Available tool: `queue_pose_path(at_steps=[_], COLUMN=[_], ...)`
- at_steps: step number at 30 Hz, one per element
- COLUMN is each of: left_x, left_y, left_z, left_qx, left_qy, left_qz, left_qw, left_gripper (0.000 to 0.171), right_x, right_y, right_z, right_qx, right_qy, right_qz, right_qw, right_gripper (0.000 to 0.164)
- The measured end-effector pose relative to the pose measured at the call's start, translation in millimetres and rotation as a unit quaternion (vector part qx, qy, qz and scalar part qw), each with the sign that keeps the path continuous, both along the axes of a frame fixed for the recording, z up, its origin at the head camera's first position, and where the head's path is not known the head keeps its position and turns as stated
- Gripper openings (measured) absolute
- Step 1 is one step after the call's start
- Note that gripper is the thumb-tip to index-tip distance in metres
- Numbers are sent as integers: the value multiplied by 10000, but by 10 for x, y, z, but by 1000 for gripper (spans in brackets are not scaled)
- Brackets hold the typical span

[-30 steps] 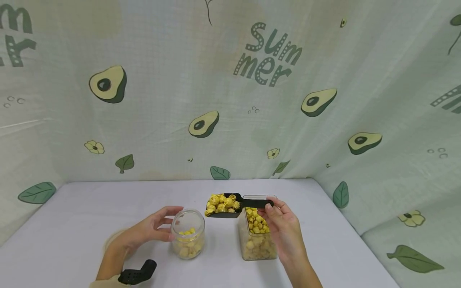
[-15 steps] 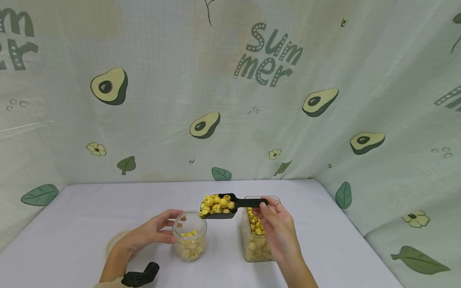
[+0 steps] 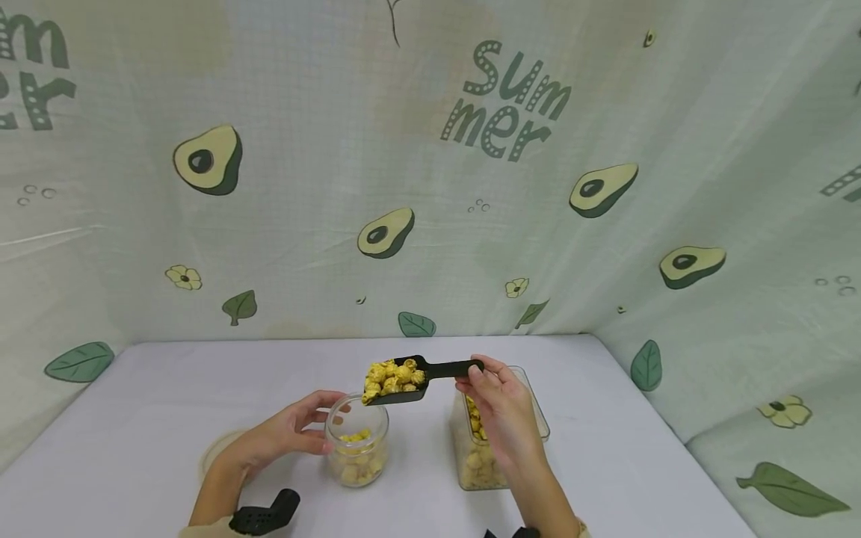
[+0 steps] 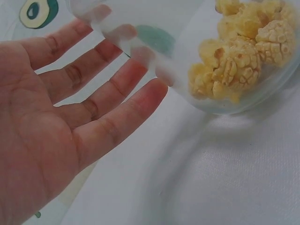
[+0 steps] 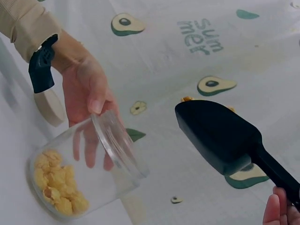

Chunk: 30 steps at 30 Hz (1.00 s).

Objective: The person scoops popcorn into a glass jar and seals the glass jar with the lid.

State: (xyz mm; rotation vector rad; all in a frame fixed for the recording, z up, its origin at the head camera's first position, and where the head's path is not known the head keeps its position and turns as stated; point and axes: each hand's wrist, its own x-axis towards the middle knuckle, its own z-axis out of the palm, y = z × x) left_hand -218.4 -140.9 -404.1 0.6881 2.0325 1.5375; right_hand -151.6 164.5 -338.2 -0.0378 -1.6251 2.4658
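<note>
My left hand [image 3: 289, 430] holds the side of a clear glass jar [image 3: 358, 452], thumb on the near side and fingers behind the glass. Yellow popcorn [image 5: 58, 183] covers the jar's bottom. In the left wrist view its fingertips [image 4: 157, 89] lie against the glass. My right hand [image 3: 501, 415] pinches the handle of a black scoop [image 3: 402, 397] between thumb and fingers. The scoop is heaped with popcorn [image 3: 390, 376], and its front edge overlaps the jar's right rim in the head view. The right wrist view shows the scoop's underside, hiding most of its load.
A clear rectangular container [image 3: 474, 467] of popcorn stands right of the jar, partly hidden by my right hand and forearm. A pale round disc [image 3: 211, 452] lies behind my left forearm. The white table [image 3: 168, 388] ends at an avocado-print cloth [image 3: 303, 284].
My right hand has carried the loaded scoop left, from beside the container to the jar's rim. My left hand stays at the jar. The view has shifted slightly.
</note>
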Motion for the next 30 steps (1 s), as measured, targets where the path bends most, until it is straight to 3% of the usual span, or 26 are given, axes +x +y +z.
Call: queue_pose_path(at_steps=[7,30], left_x=[-8,2], left_y=[3,-1], left_z=[-9,6], left_qx=[16,11], left_qy=[-9,-183], left_qz=[-30,24], left_qw=[10000,9998], left_gripper=[68,70], right_x=[-21,-5], right_y=[-13,-94], right_z=[27,46], right_qx=[146,1440], right_qy=[-69,-117], right_qz=[-14,-333], right_qw=[9999,9889], right_gripper=[30,32])
